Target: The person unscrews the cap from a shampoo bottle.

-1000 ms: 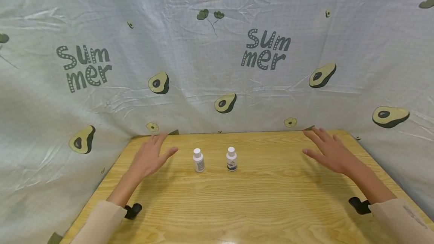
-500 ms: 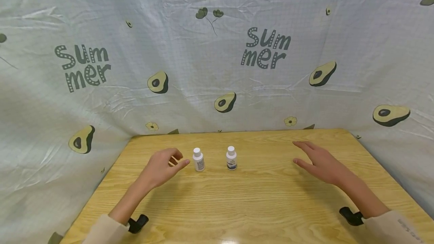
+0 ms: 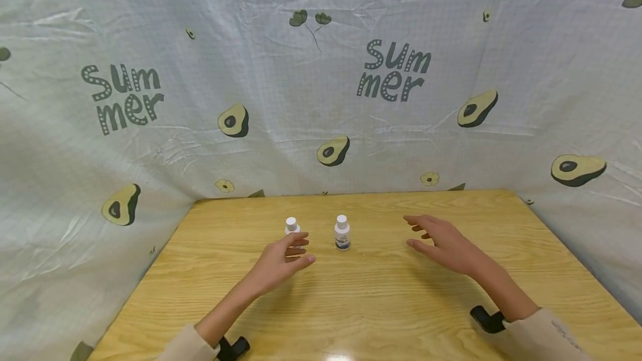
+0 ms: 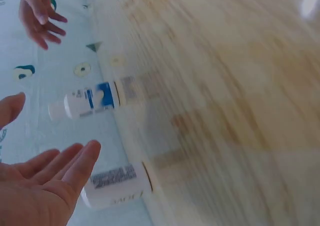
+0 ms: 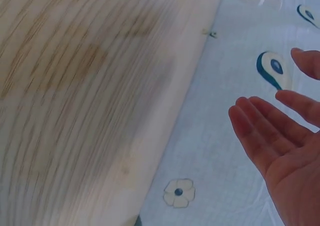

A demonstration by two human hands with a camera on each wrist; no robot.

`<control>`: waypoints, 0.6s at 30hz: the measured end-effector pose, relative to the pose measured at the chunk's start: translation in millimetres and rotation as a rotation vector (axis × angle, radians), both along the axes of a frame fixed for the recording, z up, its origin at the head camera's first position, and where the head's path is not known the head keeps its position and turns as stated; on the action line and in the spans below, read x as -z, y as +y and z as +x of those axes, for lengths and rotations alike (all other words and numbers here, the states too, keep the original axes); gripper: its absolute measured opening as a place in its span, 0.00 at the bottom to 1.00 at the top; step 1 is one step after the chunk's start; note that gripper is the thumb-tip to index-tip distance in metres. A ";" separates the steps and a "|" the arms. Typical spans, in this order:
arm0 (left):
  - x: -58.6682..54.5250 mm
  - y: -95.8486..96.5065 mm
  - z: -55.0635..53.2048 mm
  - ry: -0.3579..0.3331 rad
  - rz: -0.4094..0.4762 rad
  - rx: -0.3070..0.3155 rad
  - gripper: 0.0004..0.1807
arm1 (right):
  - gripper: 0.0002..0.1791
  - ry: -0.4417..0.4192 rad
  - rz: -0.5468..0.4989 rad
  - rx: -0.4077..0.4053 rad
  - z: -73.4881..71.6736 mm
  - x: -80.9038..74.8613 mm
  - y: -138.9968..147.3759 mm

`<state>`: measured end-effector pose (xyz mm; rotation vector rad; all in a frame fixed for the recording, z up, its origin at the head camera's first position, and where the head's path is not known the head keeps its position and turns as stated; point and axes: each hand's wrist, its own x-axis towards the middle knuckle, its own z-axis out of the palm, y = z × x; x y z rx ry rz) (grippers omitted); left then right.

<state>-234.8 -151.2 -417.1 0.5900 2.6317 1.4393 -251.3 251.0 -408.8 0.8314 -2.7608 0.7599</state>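
Observation:
Two small white bottles with white caps stand upright on the wooden table. My left hand hovers in front of the left bottle and covers most of its body in the head view. In the left wrist view that bottle shows a block of dark print, beside my fingertips. The right bottle has a blue band low on its label; nothing touches it. Off to its right, my right hand is in the air, fingers loosely bent and holding nothing. The left hand holds nothing either.
The light wooden table ends at a pale hanging cloth printed with avocados and lettering. The cloth also closes in both sides. A black strap mount sits at the right wrist, another at the left.
My left hand has moved right and nearer, from beside the left bottle to in front of it. The right hand has come left, towards the bottles. Both bottles have stayed in place.

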 end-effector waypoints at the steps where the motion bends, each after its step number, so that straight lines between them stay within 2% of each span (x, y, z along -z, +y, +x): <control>1: 1.0 3.6 0.4 -0.011 0.014 -0.005 0.35 | 0.30 -0.007 -0.007 -0.004 -0.8 0.7 -3.4; 8: 5.1 25.9 -6.6 -0.086 0.094 -0.018 0.37 | 0.31 -0.080 -0.052 -0.048 -10.2 4.6 -25.3; 18: 7.0 56.0 -34.7 -0.147 0.186 -0.077 0.41 | 0.30 -0.097 -0.130 -0.063 -22.8 -1.4 -54.8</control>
